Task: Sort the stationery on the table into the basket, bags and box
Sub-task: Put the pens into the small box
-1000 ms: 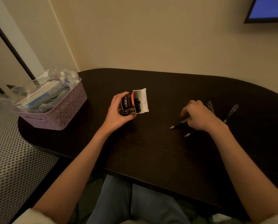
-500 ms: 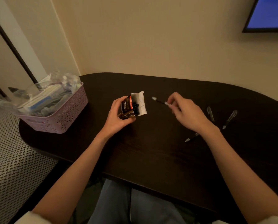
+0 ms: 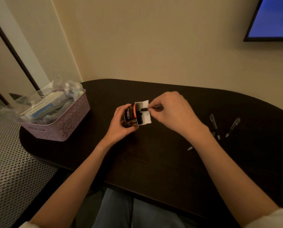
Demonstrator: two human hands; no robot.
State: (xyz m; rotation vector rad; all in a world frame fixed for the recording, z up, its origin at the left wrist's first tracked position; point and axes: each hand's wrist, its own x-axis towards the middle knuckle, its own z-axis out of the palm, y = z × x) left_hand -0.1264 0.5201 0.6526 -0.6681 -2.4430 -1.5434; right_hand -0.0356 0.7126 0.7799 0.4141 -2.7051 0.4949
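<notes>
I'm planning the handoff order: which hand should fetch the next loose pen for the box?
Right, probably. The loose pens lie on the table beside the right hand, which is just feeding a pen into the pen box. The left hand has its grip on that box.

Blue-lit screen (image 3: 272,17) on beige wall (image 3: 154,43); woven-pattern floor (image 3: 10,170).

Bare forearms, white sleeves (image 3: 269,218) pushed up, blue jeans (image 3: 121,211).
</notes>
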